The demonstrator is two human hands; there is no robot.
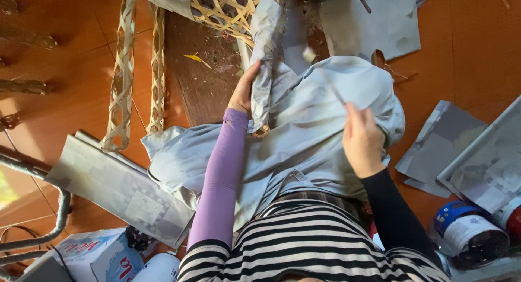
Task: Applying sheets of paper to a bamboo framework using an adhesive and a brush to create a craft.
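My left hand (243,91), in a purple sleeve, grips the edge of a woven bamboo frame wrapped in grey paper (265,49). My right hand (362,139), in a black sleeve, holds a thin brush (325,78) that is blurred, its pale tip up near the paper. A large grey sheet (320,130) drapes over my lap under both hands. The bare bamboo lattice (222,8) shows at the top.
Woven bamboo strips (124,70) lie on the orange tiled floor at left. Grey paper sheets (116,187) lie at lower left and grey sheets (445,146) at right. A blue-and-white tin (469,230) stands at lower right; a plastic bag (92,255) at bottom left.
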